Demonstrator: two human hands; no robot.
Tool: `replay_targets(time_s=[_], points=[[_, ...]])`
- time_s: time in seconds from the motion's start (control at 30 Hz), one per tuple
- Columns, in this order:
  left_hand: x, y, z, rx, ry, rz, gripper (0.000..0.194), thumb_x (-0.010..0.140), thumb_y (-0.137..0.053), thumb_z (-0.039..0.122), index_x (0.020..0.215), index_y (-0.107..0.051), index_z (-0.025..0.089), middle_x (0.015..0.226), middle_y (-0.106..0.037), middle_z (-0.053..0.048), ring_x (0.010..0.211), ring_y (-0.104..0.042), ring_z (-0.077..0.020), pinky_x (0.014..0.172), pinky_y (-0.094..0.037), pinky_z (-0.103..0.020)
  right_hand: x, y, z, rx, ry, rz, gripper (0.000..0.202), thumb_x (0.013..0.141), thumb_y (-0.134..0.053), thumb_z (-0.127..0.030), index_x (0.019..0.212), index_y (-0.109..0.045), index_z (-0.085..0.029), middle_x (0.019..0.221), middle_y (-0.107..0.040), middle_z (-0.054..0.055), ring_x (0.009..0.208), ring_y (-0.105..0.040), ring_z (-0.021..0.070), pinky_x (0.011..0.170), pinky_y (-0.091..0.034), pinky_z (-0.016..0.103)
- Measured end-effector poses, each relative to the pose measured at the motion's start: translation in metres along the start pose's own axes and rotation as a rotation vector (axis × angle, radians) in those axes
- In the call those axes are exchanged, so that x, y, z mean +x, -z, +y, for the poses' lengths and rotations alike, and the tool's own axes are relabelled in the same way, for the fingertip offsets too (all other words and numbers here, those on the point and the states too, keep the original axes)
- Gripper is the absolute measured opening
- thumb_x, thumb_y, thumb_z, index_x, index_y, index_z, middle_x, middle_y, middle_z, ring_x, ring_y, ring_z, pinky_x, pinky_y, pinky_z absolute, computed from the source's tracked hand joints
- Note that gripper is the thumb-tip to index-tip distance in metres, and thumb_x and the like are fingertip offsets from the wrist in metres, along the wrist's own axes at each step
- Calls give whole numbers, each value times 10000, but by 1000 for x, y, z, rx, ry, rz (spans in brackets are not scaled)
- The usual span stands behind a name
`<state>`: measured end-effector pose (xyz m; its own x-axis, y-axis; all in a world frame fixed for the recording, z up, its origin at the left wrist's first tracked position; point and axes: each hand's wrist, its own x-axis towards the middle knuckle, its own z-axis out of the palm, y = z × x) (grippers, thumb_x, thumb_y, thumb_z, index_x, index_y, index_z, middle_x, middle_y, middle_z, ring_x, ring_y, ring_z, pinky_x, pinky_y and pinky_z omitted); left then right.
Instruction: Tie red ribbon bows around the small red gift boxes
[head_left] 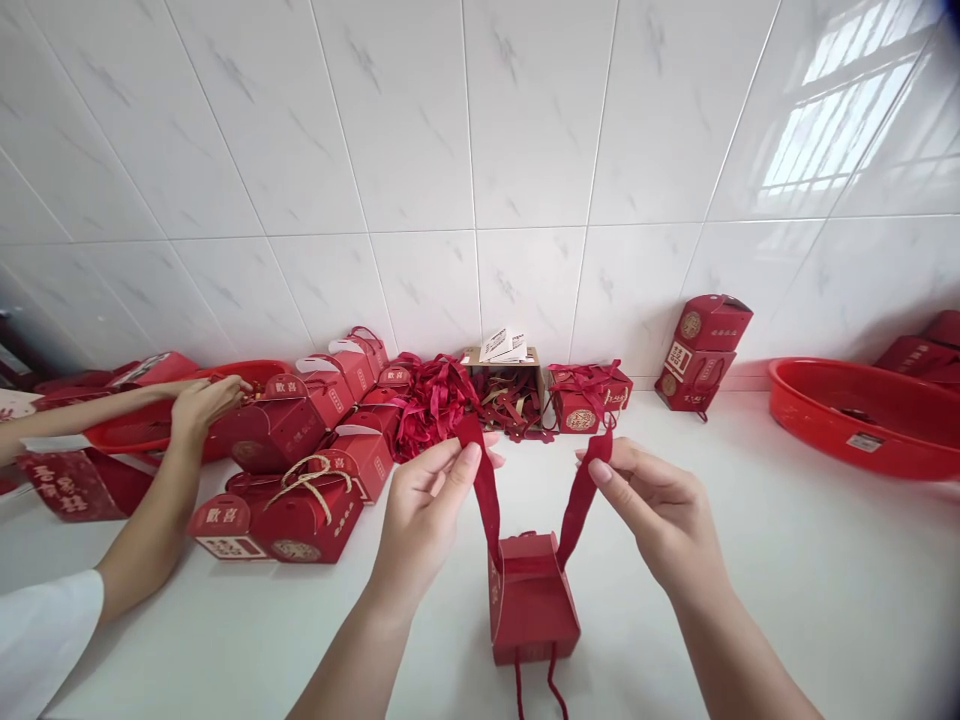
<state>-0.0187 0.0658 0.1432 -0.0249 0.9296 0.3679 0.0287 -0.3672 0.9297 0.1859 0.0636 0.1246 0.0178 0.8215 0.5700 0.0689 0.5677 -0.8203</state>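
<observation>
A small red box [534, 605] stands on the white table in front of me, two dark red cords hanging from its near side. A red ribbon [487, 500] runs through its top, both ends raised in a V. My left hand [427, 510] pinches one end between thumb and fingers. The other end is pinched by my right hand [660, 505]. Both hands are above the box, one on either side, and neither touches it.
Behind are a heap of ribbons [435, 400], an open carton [510, 395] and a ribboned box [589, 395]. Red boxes [300, 515] crowd the left, near another person's arms [161, 490]. Stacked boxes [701, 355] and a red basin [862, 415] stand at right.
</observation>
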Motion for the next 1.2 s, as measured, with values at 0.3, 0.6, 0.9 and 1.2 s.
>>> replay_targets(time_s=[0.3,0.6,0.9,1.2], points=[[-3,2,-7,-124,17,-42,318,914,-542,401,1116,-652,181,761,-714,-50,812,-648,-195,865,-471,-362,-5,2,12,209,-103,196,100,853,-656,-333,860,-711,-249,873,-682,37,786,-662,194,731,-553,357],[-10,-14,4,-57,132,-303,759,913,-551,334,1505,-79,281,616,-618,43,597,-574,-137,598,-465,-255,9,-22,-1,126,-186,-95,157,839,-631,-283,920,-737,-198,657,-674,14,519,-581,114,468,-484,226],[-8,-8,-10,-53,245,-357,746,890,-581,306,1495,-144,302,713,-617,22,678,-585,-143,635,-445,-259,4,-29,12,252,-165,-333,190,910,-565,-321,913,-714,-203,712,-665,21,631,-620,129,575,-535,243],[5,0,-20,-334,465,-269,487,819,-621,241,1283,-488,176,645,-563,27,651,-561,-143,661,-418,-270,8,0,33,-439,498,-483,338,938,-450,-124,1132,-666,-297,1115,-711,53,885,-660,194,769,-503,371]])
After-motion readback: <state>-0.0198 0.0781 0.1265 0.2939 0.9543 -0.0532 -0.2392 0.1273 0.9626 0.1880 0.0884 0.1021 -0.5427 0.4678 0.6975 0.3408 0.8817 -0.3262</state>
